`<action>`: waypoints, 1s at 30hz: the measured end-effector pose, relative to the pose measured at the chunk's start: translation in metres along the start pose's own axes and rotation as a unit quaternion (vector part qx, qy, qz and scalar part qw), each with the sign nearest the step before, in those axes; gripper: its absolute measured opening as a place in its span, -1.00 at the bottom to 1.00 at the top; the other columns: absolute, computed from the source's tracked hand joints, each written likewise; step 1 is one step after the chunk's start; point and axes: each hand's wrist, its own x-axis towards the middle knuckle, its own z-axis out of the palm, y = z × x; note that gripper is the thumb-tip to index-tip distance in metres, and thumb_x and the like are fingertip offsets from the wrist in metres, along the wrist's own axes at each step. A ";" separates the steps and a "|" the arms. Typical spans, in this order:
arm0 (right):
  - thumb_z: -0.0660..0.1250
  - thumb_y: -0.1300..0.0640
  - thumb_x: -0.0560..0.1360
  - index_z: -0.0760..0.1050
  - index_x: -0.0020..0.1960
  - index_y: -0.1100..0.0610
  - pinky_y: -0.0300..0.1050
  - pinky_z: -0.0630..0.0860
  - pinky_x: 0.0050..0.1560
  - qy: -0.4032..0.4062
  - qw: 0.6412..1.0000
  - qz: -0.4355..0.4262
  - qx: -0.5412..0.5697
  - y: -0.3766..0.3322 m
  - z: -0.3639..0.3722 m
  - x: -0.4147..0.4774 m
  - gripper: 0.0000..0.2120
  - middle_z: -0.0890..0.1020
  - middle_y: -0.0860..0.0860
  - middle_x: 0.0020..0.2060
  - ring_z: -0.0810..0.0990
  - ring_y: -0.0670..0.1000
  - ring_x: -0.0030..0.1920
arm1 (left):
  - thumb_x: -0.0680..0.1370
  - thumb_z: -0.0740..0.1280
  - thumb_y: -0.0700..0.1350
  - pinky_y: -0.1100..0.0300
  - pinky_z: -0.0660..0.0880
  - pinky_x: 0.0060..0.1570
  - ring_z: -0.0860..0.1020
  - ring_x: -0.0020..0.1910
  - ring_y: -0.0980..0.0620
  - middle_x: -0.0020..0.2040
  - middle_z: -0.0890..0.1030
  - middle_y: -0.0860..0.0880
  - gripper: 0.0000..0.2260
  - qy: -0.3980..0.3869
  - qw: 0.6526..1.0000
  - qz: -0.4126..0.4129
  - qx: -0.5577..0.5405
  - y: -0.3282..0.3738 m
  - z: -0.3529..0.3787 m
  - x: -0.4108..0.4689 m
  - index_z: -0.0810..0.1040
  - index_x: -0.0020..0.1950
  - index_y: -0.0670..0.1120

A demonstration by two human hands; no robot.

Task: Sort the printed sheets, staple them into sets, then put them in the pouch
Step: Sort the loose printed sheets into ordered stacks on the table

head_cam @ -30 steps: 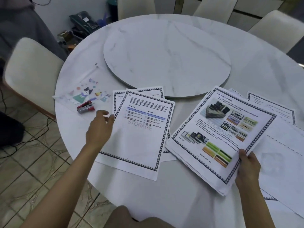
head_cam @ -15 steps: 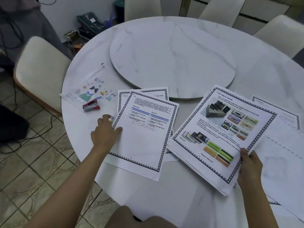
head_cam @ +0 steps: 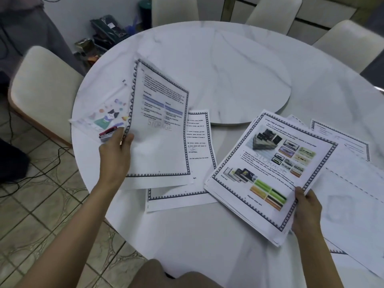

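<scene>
Hands hold paper: left hand [head_cam: 115, 150] pinches a tilted sheet [head_cam: 160, 129], right hand [head_cam: 306, 208] grips the stack [head_cam: 270, 163].

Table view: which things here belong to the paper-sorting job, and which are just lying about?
Job: raised sheet in left hand, picture stack in right hand, loose sheets, red stapler, cat pouch.
Lying about: marble turntable, chairs, floor clutter.
</scene>
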 end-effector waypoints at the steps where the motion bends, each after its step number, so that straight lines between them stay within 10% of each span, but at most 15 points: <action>1: 0.13 0.22 0.60 0.43 0.14 0.10 -0.42 0.53 -0.37 0.000 1.000 0.000 -0.004 0.000 0.002 -0.001 -0.83 0.56 -0.04 -0.13 0.54 -0.08 -0.14 | 0.59 0.21 -0.18 0.30 0.20 -0.25 0.41 -0.10 0.01 -0.05 0.58 -0.28 -0.79 -0.002 1.000 -0.006 -0.019 0.002 -0.002 0.002 0.50 0.08 -0.31; 9: 0.16 0.22 0.59 0.48 0.07 0.13 -0.33 0.58 -0.31 -0.052 0.997 0.050 -0.003 0.007 0.017 -0.001 -0.86 0.60 0.02 -0.09 0.58 -0.01 -0.11 | 0.58 0.21 -0.20 0.42 0.35 -0.19 0.46 -0.20 0.23 -0.16 0.53 -0.01 -0.91 -0.081 0.986 -0.007 -0.148 0.030 -0.005 0.006 0.50 -0.04 -0.17; 13: 0.17 0.21 0.59 0.48 0.13 0.16 -0.21 0.61 -0.17 -0.098 0.992 0.074 -0.012 0.014 0.026 -0.006 -0.83 0.62 0.02 -0.08 0.60 0.03 -0.08 | 0.58 0.23 -0.17 0.12 0.38 -0.10 0.48 -0.15 0.02 -0.13 0.55 -0.16 -0.86 -0.126 0.971 -0.030 -0.199 0.033 -0.002 0.010 0.52 -0.06 -0.23; 18: 0.17 0.18 0.58 0.47 0.20 0.22 0.12 0.51 0.17 -0.157 0.981 0.115 -0.017 0.018 0.036 -0.015 -0.76 0.61 0.16 0.07 0.57 0.19 0.08 | 0.57 0.24 -0.18 0.34 0.46 -0.23 0.54 -0.26 0.21 -0.19 0.60 0.08 -0.85 -0.206 0.943 -0.094 -0.242 0.035 0.022 -0.005 0.53 -0.14 0.02; 25: 0.50 -0.06 0.26 0.50 0.21 0.22 0.06 0.62 -0.04 -0.244 0.958 0.150 -0.004 0.025 0.037 -0.029 -0.39 0.67 0.18 0.01 0.66 0.19 0.00 | 0.58 0.25 -0.12 0.30 0.41 -0.26 0.54 -0.15 0.04 -0.14 0.59 0.04 -0.91 -0.289 0.940 -0.127 -0.130 0.014 0.056 -0.046 0.54 -0.06 -0.05; 30: 0.13 0.07 0.59 0.54 0.15 0.19 -0.07 0.64 -0.09 -0.238 0.964 0.115 -0.017 0.027 0.039 -0.035 -0.70 0.70 0.11 -0.07 0.68 0.09 -0.07 | 0.59 0.20 -0.16 0.21 0.39 0.04 0.51 0.12 0.01 0.14 0.55 0.02 -0.79 -0.287 0.934 -0.167 -0.134 0.012 0.064 -0.072 0.46 0.22 -0.07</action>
